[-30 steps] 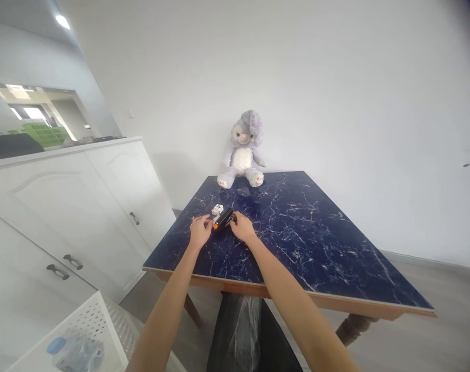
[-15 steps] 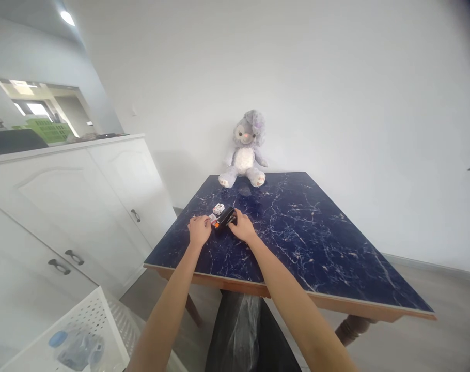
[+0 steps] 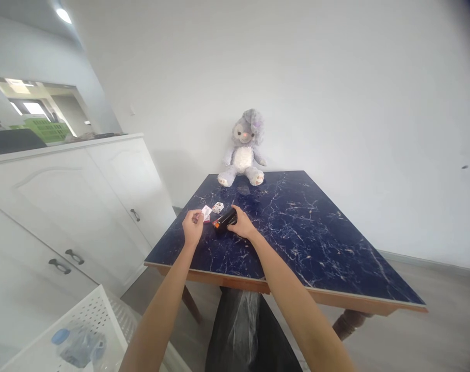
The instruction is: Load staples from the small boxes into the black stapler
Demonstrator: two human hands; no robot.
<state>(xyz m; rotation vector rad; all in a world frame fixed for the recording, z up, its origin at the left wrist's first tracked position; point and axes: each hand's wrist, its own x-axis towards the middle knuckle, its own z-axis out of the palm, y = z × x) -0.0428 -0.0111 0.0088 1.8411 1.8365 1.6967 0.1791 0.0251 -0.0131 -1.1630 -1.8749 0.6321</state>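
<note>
My left hand point(image 3: 192, 226) is closed in a pinch on a small white card point(image 3: 206, 211) with faint reddish marks, tilted up above the left part of the table. Just under the card a bit of something red-edged point(image 3: 207, 220) shows, mostly covered. Fingers and thumb of my right hand point(image 3: 243, 223) wrap round the near right side of a long black box point(image 3: 225, 219) with an orange patch at its left end. Beyond both hands lies a small white block with dark marks point(image 3: 218, 207), perhaps a stack of cards, touched by neither hand.
The dark blue marbled table point(image 3: 297, 232) has a wooden edge. A grey plush toy point(image 3: 243, 155) sits at its far edge against the wall. White cabinets point(image 3: 64, 201) stand to the left. A white perforated basket point(image 3: 103, 315) holding a plastic bottle point(image 3: 80, 346) is at lower left.
My left hand has drawn back left from the black box, and the white card is now lifted and tilted up. My right hand stays on the box.
</note>
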